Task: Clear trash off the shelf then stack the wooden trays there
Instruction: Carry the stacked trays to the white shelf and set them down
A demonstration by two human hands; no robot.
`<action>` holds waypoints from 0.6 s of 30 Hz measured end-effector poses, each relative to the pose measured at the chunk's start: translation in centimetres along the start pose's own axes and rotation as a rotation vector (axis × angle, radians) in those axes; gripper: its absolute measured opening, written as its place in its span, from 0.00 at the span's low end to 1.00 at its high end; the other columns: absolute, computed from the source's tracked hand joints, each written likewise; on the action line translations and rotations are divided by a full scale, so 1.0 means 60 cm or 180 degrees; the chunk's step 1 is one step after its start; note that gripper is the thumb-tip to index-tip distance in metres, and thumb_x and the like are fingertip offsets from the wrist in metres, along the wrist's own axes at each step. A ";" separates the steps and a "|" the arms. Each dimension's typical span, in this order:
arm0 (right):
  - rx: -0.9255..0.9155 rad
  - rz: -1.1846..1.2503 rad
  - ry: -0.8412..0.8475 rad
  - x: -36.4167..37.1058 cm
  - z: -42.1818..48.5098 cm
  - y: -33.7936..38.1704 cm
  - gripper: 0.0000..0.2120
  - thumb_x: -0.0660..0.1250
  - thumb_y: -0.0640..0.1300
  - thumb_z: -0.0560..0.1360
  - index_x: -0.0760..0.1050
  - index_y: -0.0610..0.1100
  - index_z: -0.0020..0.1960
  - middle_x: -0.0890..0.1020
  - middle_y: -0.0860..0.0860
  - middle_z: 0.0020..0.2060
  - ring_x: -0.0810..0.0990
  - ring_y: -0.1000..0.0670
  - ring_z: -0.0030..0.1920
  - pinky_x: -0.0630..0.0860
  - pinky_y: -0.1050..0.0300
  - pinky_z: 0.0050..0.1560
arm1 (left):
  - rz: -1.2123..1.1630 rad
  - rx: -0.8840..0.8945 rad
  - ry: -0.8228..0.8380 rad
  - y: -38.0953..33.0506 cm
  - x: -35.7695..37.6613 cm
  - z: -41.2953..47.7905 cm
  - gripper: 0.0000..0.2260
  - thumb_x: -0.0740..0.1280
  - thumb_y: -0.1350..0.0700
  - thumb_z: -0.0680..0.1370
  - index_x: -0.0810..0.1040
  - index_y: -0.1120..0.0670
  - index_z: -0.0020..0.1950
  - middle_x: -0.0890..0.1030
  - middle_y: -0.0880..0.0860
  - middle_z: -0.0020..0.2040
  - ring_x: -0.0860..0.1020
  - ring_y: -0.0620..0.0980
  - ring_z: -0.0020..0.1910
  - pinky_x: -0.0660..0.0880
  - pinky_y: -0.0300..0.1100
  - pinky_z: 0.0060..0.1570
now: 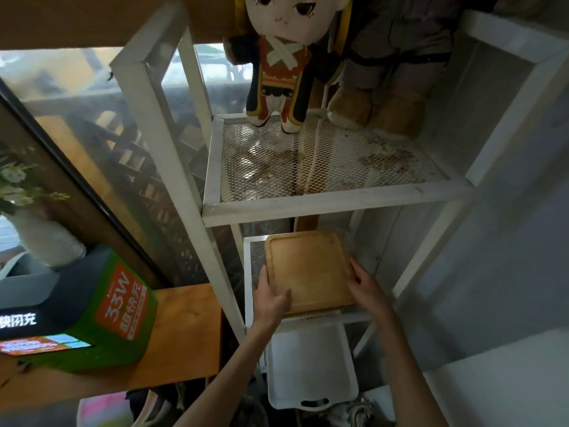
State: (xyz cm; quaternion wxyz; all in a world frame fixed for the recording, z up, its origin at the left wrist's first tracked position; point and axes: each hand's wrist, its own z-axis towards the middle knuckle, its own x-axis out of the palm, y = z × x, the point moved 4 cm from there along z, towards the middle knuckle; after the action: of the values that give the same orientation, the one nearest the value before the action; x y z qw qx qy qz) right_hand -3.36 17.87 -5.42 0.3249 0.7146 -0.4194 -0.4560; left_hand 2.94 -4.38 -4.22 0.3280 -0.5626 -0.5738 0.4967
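Observation:
A square wooden tray (308, 266) lies flat on the lower mesh shelf (255, 257) of a white metal rack. My left hand (271, 298) grips its near left corner, thumb on top of the rim. My right hand (365, 285) holds its right edge, fingers curled over the side. The tray's front edge lines up with the shelf's front rail. I cannot tell whether a second tray lies under it. The upper mesh shelf (332, 167) carries brown crumbs and dirt.
Two plush dolls (283, 57) stand at the back of the upper shelf. A white plastic tray (311, 371) sits below the lower shelf. To the left is a wooden table (184, 334) with a green box (120, 309) and a white vase (46, 238). A grey wall stands to the right.

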 end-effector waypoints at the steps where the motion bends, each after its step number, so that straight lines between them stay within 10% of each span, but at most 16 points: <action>1: 0.0031 -0.0085 0.0156 0.000 -0.004 -0.009 0.33 0.64 0.53 0.79 0.52 0.59 0.78 0.66 0.48 0.74 0.68 0.44 0.71 0.68 0.47 0.68 | 0.0066 0.0081 0.0107 0.004 0.000 -0.005 0.37 0.71 0.62 0.76 0.53 0.46 0.78 0.67 0.50 0.68 0.72 0.47 0.60 0.78 0.41 0.51; 10: 0.0057 -0.0580 0.0627 0.014 -0.022 -0.041 0.65 0.81 0.67 0.53 0.34 0.75 0.71 0.60 0.47 0.76 0.65 0.41 0.73 0.67 0.33 0.69 | 0.0210 0.0604 0.0408 -0.008 0.003 -0.021 0.46 0.81 0.61 0.66 0.54 0.38 0.69 0.67 0.42 0.63 0.72 0.41 0.61 0.76 0.26 0.46; 18: -0.0080 -0.0773 0.0565 0.008 -0.040 0.007 0.62 0.81 0.47 0.62 0.36 0.72 0.72 0.63 0.47 0.74 0.65 0.42 0.72 0.66 0.38 0.70 | 0.0796 0.0496 0.0076 0.014 -0.008 -0.020 0.50 0.79 0.46 0.66 0.49 0.39 0.78 0.69 0.46 0.69 0.72 0.47 0.66 0.79 0.54 0.60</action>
State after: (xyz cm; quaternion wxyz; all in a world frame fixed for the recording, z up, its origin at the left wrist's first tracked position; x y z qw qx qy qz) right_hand -1.14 17.45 -4.34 0.3120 0.7935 -0.2937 -0.4322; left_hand 4.38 -4.70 -4.57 0.3130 -0.6084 -0.4549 0.5701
